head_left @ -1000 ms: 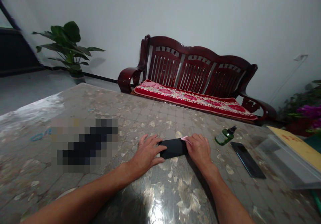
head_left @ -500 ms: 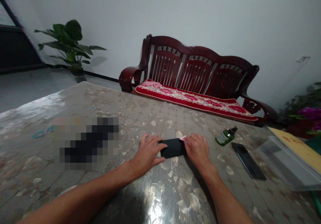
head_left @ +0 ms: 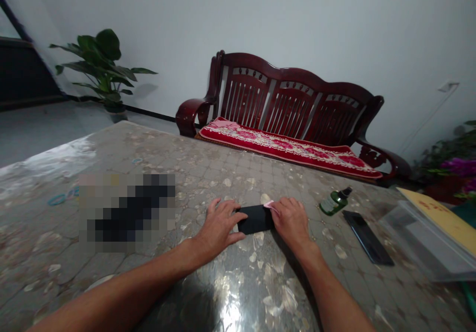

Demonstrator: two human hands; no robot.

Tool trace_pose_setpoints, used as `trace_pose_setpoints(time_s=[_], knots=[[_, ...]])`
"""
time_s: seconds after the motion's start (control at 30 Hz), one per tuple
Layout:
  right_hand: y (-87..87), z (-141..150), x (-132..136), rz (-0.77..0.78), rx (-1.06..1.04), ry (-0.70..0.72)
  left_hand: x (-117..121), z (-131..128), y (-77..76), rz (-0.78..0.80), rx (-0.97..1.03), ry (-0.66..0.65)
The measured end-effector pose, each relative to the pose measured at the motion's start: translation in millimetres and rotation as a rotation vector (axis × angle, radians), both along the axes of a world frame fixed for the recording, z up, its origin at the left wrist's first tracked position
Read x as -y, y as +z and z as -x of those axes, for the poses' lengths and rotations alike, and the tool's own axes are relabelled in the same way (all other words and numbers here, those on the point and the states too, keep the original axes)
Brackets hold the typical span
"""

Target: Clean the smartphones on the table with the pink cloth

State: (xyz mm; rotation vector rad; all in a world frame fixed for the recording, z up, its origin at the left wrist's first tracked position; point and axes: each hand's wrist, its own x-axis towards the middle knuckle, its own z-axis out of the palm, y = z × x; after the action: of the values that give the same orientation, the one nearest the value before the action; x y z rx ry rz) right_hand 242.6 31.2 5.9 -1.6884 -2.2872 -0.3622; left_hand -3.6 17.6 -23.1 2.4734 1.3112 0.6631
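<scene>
1. Bands in light blue [head_left: 56, 200] lie at the far left of the bench [head_left: 186, 173], beside a blurred patch whose contents cannot be told.
2. Left hand [head_left: 219, 223] rests at the left end of a black phone [head_left: 256, 219], fingers spread and touching it; its grip looks loose rather than closed, apparently steadying.
3. Black phone lies flat on the bench between the two hands.
4. Pink cloth [head_left: 268, 204] shows at the phone's upper right corner, pinched in the grip of the right hand [head_left: 292, 220]. This looks like wiping. Moving the cloth along would call for light, even pressure, with the phone held still at the left end.
5. Green bottle [head_left: 333, 203] lies tilted further right, near a second phone [head_left: 366, 235].
6. Clear plastic box [head_left: 420, 232] sits at the right, with yellow paper [head_left: 439, 213] on top.
</scene>
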Motion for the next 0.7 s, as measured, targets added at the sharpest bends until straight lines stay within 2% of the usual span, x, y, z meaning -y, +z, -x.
trace_pose_setpoints(time_s=[0.1, 0.53, 0.7], knots=[[-0.9, -4.3, -0.8, -0.017, 0.002, -0.046, -0.3, -0.3, 0.4, 0.008, -0.009, -0.001], [3.4, -19.8, 3.3, -0.015, -0.046, 0.053, -0.5, 0.1, -3.7, -0.059, 0.004, 0.009], [3.4, -23.5, 3.4, -0.026, -0.040, 0.022, -0.5, -0.1, -4.2, -0.083, 0.014, 0.014]])
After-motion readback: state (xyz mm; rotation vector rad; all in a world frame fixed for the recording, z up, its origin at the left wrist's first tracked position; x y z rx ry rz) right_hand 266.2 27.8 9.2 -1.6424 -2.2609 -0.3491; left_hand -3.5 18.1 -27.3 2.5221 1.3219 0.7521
